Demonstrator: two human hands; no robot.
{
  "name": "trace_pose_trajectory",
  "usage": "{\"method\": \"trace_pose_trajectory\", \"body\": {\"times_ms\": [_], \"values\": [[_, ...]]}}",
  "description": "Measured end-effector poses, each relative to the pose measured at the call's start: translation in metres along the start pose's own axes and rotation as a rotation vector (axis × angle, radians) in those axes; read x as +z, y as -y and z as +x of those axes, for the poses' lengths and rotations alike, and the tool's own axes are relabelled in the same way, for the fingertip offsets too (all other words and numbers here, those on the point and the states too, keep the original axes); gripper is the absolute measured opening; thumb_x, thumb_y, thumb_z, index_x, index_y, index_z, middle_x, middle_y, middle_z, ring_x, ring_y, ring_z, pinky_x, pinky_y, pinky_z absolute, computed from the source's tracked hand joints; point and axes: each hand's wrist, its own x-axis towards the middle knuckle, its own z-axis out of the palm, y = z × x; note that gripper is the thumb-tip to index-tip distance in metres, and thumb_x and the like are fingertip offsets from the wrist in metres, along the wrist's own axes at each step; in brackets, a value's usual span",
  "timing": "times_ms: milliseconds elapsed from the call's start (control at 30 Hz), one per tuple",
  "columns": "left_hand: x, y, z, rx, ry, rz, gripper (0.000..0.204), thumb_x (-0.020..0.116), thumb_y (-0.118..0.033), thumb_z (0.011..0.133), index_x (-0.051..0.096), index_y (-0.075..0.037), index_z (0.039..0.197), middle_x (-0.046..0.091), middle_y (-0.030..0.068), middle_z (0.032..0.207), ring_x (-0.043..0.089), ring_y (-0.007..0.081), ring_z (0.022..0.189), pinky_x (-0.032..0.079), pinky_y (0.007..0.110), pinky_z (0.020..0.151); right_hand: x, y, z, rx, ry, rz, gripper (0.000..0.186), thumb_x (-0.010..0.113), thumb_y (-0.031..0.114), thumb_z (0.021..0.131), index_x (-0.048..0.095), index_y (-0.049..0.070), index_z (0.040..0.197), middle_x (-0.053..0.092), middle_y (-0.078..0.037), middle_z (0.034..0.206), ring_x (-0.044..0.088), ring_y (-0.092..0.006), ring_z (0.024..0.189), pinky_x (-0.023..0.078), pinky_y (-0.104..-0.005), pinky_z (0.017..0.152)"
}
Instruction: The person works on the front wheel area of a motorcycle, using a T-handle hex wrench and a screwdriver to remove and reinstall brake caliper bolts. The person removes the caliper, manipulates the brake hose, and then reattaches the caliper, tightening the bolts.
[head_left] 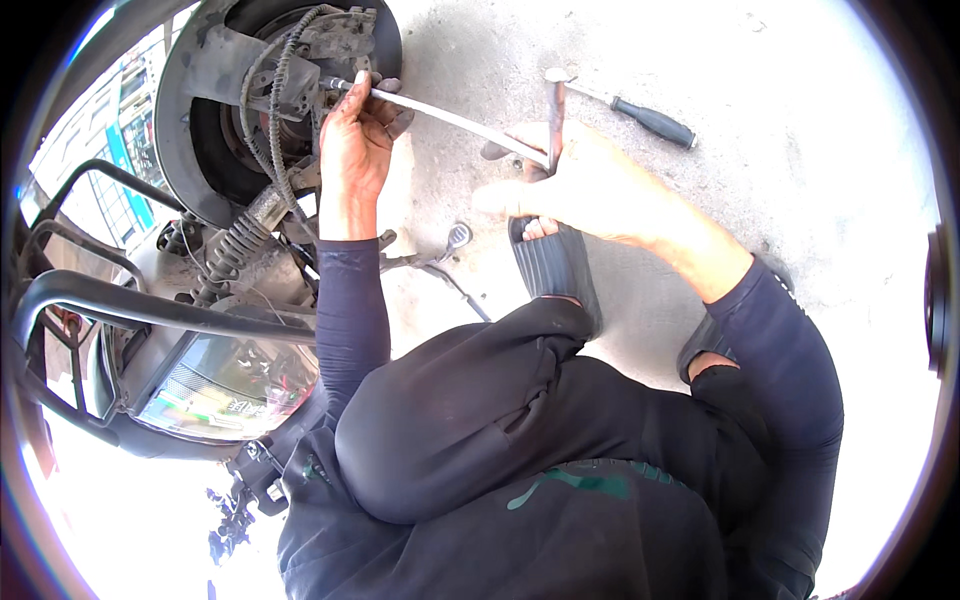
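Observation:
My left hand (358, 150) is closed round the front end of a long metal T-handle wrench (455, 122), with the thumb along the shaft. The wrench's tip meets a fitting beside the wheel hub (300, 95), partly hidden by my fingers. At the shaft's other end, my right hand (575, 185) grips the wrench by its brownish cross handle; glare washes out much of this hand. A braided cable (277, 95) loops over the hub just left of my left hand. Round the hub runs a dark wheel rim (172, 130).
A hammer-like tool (655, 122) with a black grip lies on the concrete floor beyond my right hand. Between my arms lies another dark tool (458, 238). At left are a coil spring shock absorber (235, 250), a black guard bar (160, 312) and a headlight (230, 385).

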Motion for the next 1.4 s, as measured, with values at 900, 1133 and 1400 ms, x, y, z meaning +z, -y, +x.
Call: {"method": "trace_pose_trajectory", "body": {"times_ms": [900, 1133, 1400], "values": [[0.023, -0.018, -0.026, 0.129, 0.030, -0.558, 0.033, 0.044, -0.024, 0.103, 0.055, -0.011, 0.130, 0.042, 0.0116, 0.146, 0.030, 0.0306, 0.143, 0.017, 0.058, 0.121, -0.024, 0.002, 0.028, -0.206, -0.240, -0.070, 0.025, 0.057, 0.024, 0.101, 0.063, 0.000, 0.105, 0.054, -0.008, 0.066, 0.054, -0.0149, 0.058, 0.047, -0.0326, 0.055], [0.016, -0.014, -0.026, 0.129, 0.045, -0.538, 0.027, 0.050, -0.021, 0.100, 0.063, -0.012, 0.122, 0.054, 0.0106, 0.138, 0.042, 0.0303, 0.136, 0.023, 0.056, 0.119, -0.009, 0.024, 0.026, -0.611, -0.447, -0.869, 0.025, 0.062, 0.020, 0.097, 0.059, -0.002, 0.085, 0.052, -0.011, 0.062, 0.047, -0.0239, 0.052, 0.042, -0.0346, 0.054], [0.053, 0.015, -0.090, 0.883, 0.275, 0.784, 0.109, 0.074, -0.073, 0.069, 0.039, -0.005, 0.145, 0.042, 0.0210, 0.148, 0.038, 0.0416, 0.139, 0.029, 0.056, 0.114, 0.000, 0.029, 0.036, -0.555, -0.468, -0.556, 0.019, 0.070, 0.016, 0.078, 0.067, 0.001, 0.089, 0.067, -0.018, 0.081, 0.065, -0.0380, 0.081, 0.052, -0.0444, 0.074]]}}
